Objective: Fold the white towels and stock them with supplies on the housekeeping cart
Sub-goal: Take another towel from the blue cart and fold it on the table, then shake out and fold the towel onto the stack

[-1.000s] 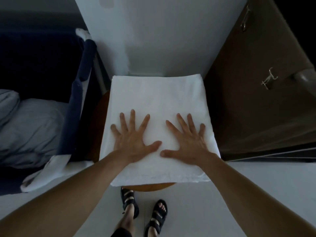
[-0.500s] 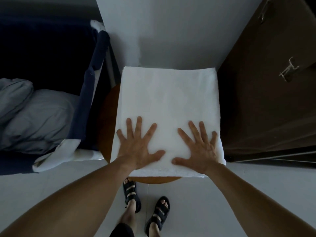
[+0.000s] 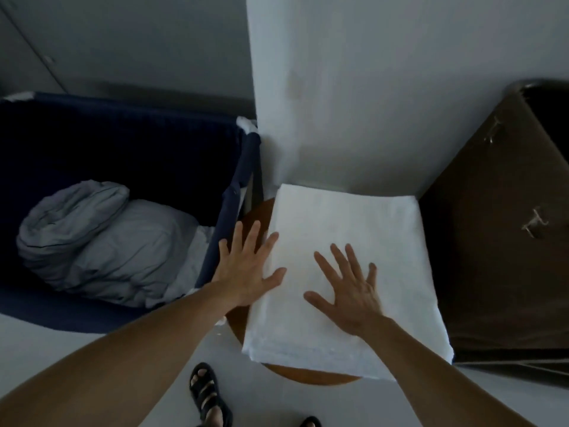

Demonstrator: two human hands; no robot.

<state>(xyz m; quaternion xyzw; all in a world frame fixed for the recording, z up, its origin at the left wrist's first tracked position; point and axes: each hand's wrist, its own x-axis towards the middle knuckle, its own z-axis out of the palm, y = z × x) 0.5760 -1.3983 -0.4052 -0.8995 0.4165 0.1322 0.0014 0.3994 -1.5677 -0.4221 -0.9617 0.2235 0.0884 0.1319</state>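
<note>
One folded white towel is laid across the round worktop, overhanging its near edge. The spread right hand is pressed on it, the spread left hand on its left edge.

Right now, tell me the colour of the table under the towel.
Reddish brown; the table shows best in the head view.
</note>
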